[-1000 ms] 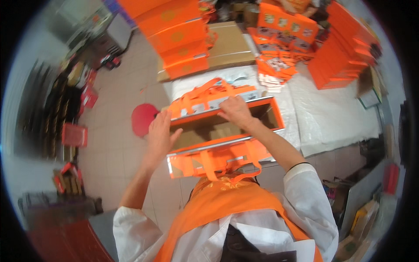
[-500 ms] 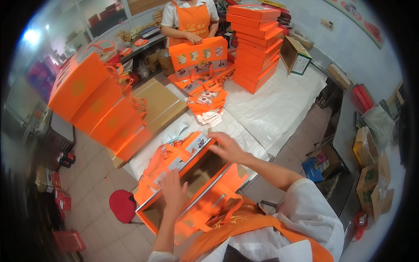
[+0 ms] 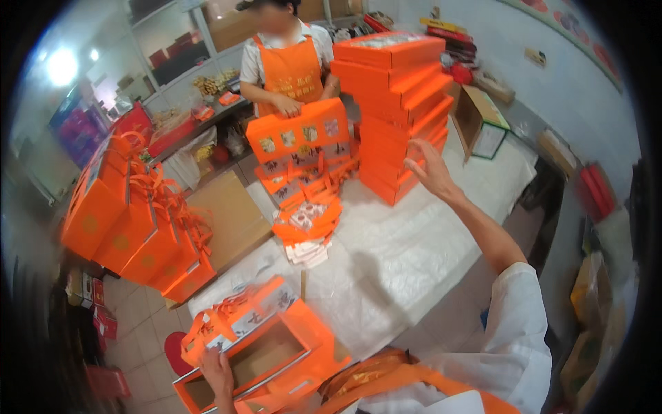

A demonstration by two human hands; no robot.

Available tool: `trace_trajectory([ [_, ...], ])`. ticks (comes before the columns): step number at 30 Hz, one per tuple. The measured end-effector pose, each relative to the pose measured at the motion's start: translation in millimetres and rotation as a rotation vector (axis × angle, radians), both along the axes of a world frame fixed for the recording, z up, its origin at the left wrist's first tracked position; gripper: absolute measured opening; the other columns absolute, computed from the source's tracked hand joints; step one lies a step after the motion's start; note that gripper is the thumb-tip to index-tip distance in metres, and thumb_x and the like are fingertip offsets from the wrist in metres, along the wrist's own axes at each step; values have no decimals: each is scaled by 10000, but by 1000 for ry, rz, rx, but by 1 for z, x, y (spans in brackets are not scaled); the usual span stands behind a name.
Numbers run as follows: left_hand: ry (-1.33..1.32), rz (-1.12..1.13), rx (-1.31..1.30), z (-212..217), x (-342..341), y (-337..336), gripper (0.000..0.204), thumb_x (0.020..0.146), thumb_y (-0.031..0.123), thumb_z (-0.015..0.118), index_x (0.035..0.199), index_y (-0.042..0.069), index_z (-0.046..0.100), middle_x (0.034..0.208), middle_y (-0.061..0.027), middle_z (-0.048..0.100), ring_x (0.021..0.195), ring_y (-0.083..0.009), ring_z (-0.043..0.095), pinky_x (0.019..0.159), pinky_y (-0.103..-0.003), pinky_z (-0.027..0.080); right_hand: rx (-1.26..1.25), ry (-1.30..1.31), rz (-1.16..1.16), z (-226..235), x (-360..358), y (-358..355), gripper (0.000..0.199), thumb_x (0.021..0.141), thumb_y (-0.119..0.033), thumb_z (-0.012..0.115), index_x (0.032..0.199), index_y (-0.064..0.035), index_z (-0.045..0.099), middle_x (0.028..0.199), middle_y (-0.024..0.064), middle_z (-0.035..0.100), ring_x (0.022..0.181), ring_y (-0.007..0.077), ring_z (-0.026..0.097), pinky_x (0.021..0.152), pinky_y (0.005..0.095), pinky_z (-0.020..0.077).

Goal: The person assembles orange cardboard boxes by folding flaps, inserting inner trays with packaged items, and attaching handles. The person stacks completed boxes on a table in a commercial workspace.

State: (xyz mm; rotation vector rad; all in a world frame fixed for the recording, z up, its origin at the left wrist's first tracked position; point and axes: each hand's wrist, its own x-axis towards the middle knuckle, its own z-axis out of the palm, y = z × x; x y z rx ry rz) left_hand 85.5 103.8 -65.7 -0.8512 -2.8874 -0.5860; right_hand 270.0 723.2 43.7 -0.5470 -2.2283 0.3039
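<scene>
Near the lower edge of the white-covered table (image 3: 407,255), the left hand (image 3: 219,376) grips the rim of an open orange gift bag (image 3: 258,352), fingers curled over its near wall; the bag stands tilted at the table's front corner. Across the table, the right hand (image 3: 433,171) is spread open and empty, reaching toward a tall stack of orange boxes (image 3: 396,103), just beside its lower boxes. Between bag and stack the cloth lies mostly bare. A heap of flat orange bags (image 3: 307,207) sits left of the stack, and a co-worker in an orange apron (image 3: 289,69) holds an orange box (image 3: 296,131) upright behind it. A row of filled bags (image 3: 138,221) lines the left side
</scene>
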Motion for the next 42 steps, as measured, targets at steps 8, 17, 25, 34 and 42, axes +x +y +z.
trace_trajectory([
  [8,79,339,-9,-31,9,19,322,932,238,362,1013,11,575,1208,-146,492,1252,-326,325,1062,-498,133,379,-58,-164,142,-124,152,392,809,-290,607,1139,-101,511,1231,91,468,1147,293,438,909,449,369],
  [17,118,420,-8,-36,11,29,251,920,208,392,909,21,560,1180,-149,490,1237,-351,326,1051,-509,156,434,-221,-198,153,-157,222,305,805,-368,584,954,-103,557,1144,73,521,1230,265,373,942,510,306],
  [25,58,414,38,-24,12,34,250,911,225,404,885,25,551,1170,-145,495,1235,-351,319,1056,-502,131,-51,56,30,149,-80,282,432,856,-413,536,1073,-40,565,1217,78,520,1203,216,408,993,411,285],
  [34,79,368,24,-21,16,38,241,894,237,436,929,22,539,1171,-141,496,1256,-349,296,1055,-507,123,-1484,478,363,131,-61,327,375,777,-357,667,1015,-94,546,875,22,625,662,138,582,558,264,491],
  [42,-17,245,-78,-23,9,13,311,864,240,499,1093,30,494,1155,-134,503,1225,-325,347,1056,-499,128,-1413,790,170,113,-23,272,262,794,-268,649,970,-97,555,660,-19,580,468,84,473,439,239,435],
])
